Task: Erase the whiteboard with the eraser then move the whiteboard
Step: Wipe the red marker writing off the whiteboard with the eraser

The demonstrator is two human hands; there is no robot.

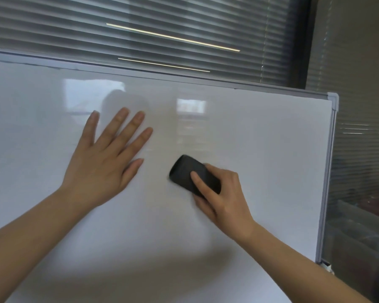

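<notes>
1. The eraser (194, 176) is black and rounded, lying flat against the whiteboard (260, 149) a little right of the view's middle, its long axis slanting from upper left to lower right.
2. The right hand (222, 193) grips the eraser's lower right end: the forefinger lies along its back, the thumb is tucked beneath its lower edge, and the other fingers curl round the far side.
3. The left hand (105, 162) is open, fingers spread, palm pressed flat on the board to the left of the eraser. Its thumb tip is near the eraser but apart from it.
4. The whiteboard fills most of the view. Its white surface is glossy, with pale reflections near the top centre, and no writing can be made out on it.
5. A grey metal frame (332, 149) runs along the board's top and right edges, with a plastic cap at the upper right corner.
6. Both bare forearms come in from the bottom edge of the view, casting soft shadows on the lower board.
7. Behind the board hang horizontal blinds (140, 22), with two thin bright lines reflected across them.
8. To the right of the board, low down, some clear containers (359, 215) show dimly; their contents are too blurred to tell.
</notes>
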